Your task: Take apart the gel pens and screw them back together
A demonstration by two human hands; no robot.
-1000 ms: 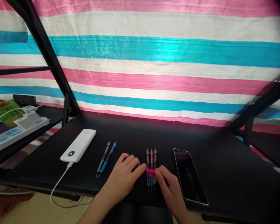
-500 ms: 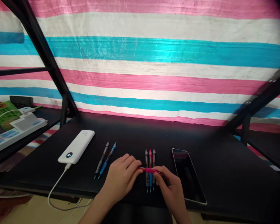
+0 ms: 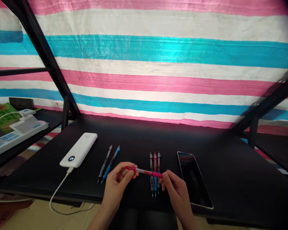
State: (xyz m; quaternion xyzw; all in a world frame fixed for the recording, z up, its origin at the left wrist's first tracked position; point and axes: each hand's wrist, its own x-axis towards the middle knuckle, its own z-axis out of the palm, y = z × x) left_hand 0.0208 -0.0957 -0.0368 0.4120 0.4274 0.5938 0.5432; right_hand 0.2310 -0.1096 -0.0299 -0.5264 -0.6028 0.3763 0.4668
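A pink and clear pen (image 3: pixel 146 172) is held level between my two hands, above the black table. My left hand (image 3: pixel 120 179) pinches its red end between thumb and fingers. My right hand (image 3: pixel 175 187) grips its solid pink end. Just behind and below that end, three pens (image 3: pixel 155 163) lie side by side; the middle one has a red top and a blue lower part, the outer two are grey. To the left of my left hand rest a grey pen (image 3: pixel 105 164) and a blue pen (image 3: pixel 110 164), close together.
A white power bank (image 3: pixel 80 150) with a plugged-in cable (image 3: pixel 53 195) lies at the left. Beyond my right hand is a dark-screened phone (image 3: pixel 195 182). A power strip (image 3: pixel 21 131) sits on the far-left shelf. Black metal posts and a striped sheet (image 3: pixel 158 83) stand behind the table (image 3: pixel 139 134).
My left hand has shifted left and turned palm-up, now at the pen's red end, so more of the barrel shows. My right hand stays at the pink end. The power bank's display reads differently.
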